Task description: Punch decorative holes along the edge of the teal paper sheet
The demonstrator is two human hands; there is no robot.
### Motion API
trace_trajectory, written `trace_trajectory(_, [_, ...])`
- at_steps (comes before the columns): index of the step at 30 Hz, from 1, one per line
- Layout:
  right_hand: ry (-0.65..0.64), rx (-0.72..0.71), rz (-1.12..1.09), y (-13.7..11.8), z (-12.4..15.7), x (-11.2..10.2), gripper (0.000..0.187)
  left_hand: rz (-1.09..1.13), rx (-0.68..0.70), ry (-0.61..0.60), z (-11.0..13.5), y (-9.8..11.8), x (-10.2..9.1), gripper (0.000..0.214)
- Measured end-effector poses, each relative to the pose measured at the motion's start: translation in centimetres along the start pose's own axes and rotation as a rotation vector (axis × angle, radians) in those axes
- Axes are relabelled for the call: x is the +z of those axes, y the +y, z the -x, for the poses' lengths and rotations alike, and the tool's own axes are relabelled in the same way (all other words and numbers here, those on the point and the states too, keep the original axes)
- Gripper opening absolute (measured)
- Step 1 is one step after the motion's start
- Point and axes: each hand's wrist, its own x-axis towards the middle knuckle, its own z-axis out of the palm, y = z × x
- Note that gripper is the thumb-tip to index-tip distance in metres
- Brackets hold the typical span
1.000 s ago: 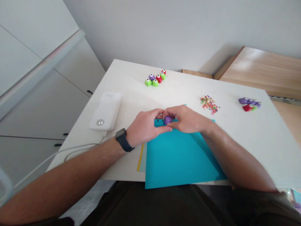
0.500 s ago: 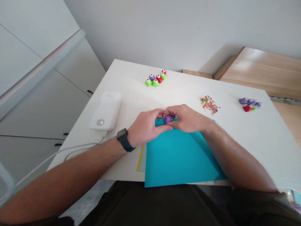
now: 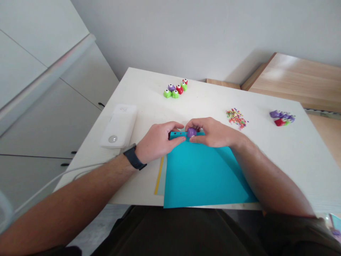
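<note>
A small purple craft punch (image 3: 191,132) sits at the far edge of a teal sheet of paper (image 3: 205,177). My right hand (image 3: 213,131) is closed around this punch, thumb on the near side and fingers behind it. Just left of it, my left hand (image 3: 157,140) has its thumb and fingers apart around the sheet's far left corner, without touching the punch. A few small punched holes show along the far edge of the paper, between the hands. My left wrist wears a dark watch (image 3: 134,157).
Several coloured punches (image 3: 179,89) stand at the back, and more punches (image 3: 282,117) lie at the right. Paper confetti (image 3: 236,118) is heaped between. A white power bank (image 3: 119,126) with a cable lies left. Yellow-edged paper (image 3: 159,176) lies under the teal sheet.
My left hand has drawn back left, away from the punch, and its thumb and fingers have parted. My right hand still holds the punch in nearly the same place.
</note>
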Motion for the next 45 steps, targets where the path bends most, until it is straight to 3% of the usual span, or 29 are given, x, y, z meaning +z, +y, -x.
trace_trajectory(15, [-0.025, -0.031, 0.030, 0.33, 0.05, 0.02, 0.029, 0.002, 0.031, -0.027, -0.02, 0.00, 0.12, 0.033])
trace_trajectory(26, [-0.028, 0.023, 0.022, -0.01, 0.35, -0.13, 0.036, 0.011, 0.033, -0.016, -0.02, -0.03, 0.19, 0.034])
trace_trajectory(45, [-0.022, -0.009, 0.015, -0.07, 0.51, -0.19, 0.031, 0.023, 0.027, -0.013, -0.08, -0.22, 0.58, 0.037])
